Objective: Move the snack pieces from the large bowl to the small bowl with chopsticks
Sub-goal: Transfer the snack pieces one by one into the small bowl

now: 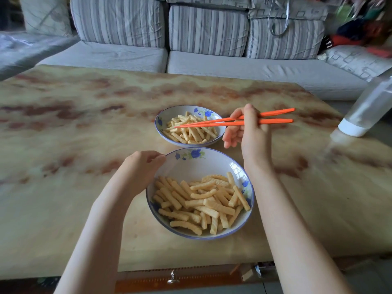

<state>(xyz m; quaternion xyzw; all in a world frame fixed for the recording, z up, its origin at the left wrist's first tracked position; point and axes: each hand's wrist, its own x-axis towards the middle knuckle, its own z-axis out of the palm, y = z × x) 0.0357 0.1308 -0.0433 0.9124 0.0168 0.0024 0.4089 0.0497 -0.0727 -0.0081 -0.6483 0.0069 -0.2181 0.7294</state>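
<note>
My right hand [252, 132] pinches the orange chopsticks [233, 122], tips together over the small bowl [188, 125]; my left hand [142, 166], fingers curled, touches the large bowl [199, 194], snack pieces [201, 200] inside.

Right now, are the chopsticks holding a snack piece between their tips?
No. The orange chopsticks in the right hand hover over the small bowl with their tips bare.

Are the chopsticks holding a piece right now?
Empty: the chopsticks tips are closed together over the small bowl, no piece between them.
</note>
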